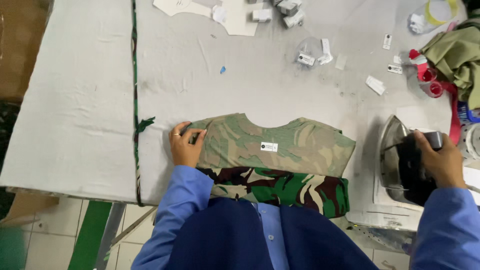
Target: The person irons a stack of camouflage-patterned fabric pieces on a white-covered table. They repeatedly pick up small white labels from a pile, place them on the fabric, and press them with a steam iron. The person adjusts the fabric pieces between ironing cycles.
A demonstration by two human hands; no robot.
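The folded shirt shows faded green-tan camouflage above bolder green, brown and black camouflage; the bench cloth is grey-white; the sleeves are blue.

grey cloth-covered table w/ pale tiled floor below.

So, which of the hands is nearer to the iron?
Right. The right hand grips the iron by its handle; the left hand rests far away on the camouflage shirt.

One camouflage shirt, one iron, two hands, one folded olive cloth
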